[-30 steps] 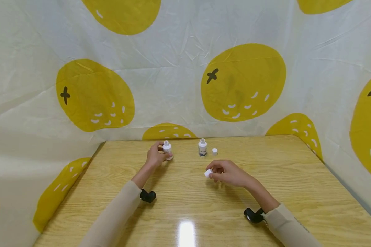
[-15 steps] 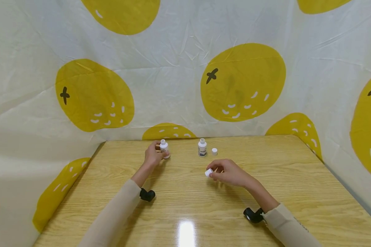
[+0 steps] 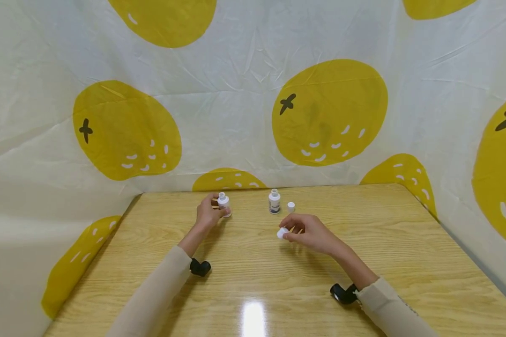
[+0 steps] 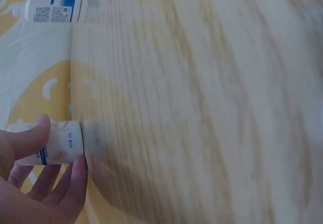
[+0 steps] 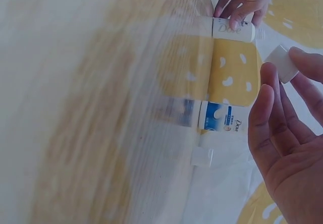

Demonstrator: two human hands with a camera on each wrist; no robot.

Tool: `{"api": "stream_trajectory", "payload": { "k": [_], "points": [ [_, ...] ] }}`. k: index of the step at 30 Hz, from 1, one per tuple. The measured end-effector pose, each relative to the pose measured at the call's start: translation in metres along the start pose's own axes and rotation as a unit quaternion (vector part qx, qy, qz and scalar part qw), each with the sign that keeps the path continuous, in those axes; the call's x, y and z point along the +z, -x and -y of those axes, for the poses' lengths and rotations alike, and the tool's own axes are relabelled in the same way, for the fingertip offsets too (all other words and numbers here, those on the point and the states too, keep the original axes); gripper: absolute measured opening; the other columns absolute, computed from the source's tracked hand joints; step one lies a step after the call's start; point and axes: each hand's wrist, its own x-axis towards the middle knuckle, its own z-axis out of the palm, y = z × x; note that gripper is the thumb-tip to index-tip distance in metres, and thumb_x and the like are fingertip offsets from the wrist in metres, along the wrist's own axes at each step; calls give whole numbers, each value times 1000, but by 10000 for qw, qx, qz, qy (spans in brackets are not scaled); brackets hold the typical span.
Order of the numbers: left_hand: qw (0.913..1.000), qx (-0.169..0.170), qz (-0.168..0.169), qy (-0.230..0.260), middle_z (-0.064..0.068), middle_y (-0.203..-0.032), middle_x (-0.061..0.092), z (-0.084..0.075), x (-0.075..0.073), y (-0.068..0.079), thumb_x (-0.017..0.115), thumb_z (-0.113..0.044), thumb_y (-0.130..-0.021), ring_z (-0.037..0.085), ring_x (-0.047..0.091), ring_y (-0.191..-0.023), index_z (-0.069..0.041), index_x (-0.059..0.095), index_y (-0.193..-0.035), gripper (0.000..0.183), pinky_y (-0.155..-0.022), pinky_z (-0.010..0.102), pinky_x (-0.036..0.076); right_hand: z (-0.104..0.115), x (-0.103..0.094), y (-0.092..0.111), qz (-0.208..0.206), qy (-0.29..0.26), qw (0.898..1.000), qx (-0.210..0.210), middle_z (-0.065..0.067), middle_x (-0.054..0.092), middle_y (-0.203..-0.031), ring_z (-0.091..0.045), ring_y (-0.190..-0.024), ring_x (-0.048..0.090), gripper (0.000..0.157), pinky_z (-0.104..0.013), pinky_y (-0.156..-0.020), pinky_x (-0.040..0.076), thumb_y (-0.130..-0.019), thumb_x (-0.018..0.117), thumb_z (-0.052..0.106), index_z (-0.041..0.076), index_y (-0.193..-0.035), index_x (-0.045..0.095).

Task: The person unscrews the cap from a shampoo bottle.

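My left hand [image 3: 208, 214] grips a small white bottle [image 3: 223, 201] with no cap on its neck, upright at the back of the table. Thumb and fingers wrap its sides in the left wrist view, its lower end right at the tabletop. My right hand [image 3: 309, 230] pinches a white screw cap [image 3: 283, 233] between thumb and fingertips, above the table. A second uncapped white bottle [image 3: 274, 202], with a blue patch on its label, stands between and behind the hands. Beside it lies another white cap [image 3: 291, 206]. In the right wrist view, the gripped bottle [image 5: 232, 30] reads "Dove".
The wooden table [image 3: 244, 262] has a glossy top that reflects light near the front. Behind it and at both sides hangs a white curtain [image 3: 223, 126] printed with yellow fruit. Black wrist cameras [image 3: 200, 267] sit on both forearms.
My left hand has shifted the bottle slightly left. My right hand has risen a little in the view, nearer the loose cap, and the pinched cap has turned slightly. The second bottle stays put.
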Motion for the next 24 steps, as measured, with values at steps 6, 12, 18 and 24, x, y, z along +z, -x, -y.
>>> {"api": "stream_trajectory", "payload": {
  "k": [6, 12, 18, 24],
  "points": [
    [10000, 28, 10, -6, 24, -122, 66, 1, 1, 0, 83, -3, -85, 40, 70, -114, -6, 60, -131, 51, -92, 44, 59, 0, 0, 0, 7, -40, 10000, 78, -13, 76, -105, -30, -82, 72, 23, -26, -64, 56, -96, 73, 14, 6, -117, 72],
    [10000, 5, 37, 41, 24, -123, 66, 1, 0, -1, 83, -4, -85, 40, 69, -115, -5, 60, -131, 51, -93, 46, 59, 1, 0, -3, -111, -29, 9998, 187, -15, 74, -112, -28, -85, 72, 24, -28, -67, 57, -98, 70, 13, 8, -121, 72],
    [10000, 62, 39, -1, 24, -123, 66, 3, 0, 0, 83, -3, -86, 40, 69, -116, -5, 60, -131, 51, -95, 47, 59, 5, 4, -12, -318, -207, 9989, 268, -16, 72, -113, -33, -86, 73, 24, -30, -67, 57, -98, 69, 11, 10, -122, 72],
    [9999, 100, 43, -9, 24, -123, 65, 4, -1, -1, 82, -2, -87, 41, 69, -116, -4, 60, -130, 49, -95, 48, 58, 13, 18, -30, -771, 202, 9965, 250, -15, 74, -108, -17, -80, 67, 28, -25, -63, 53, -93, 75, 11, 3, -119, 71]
  ]
}}
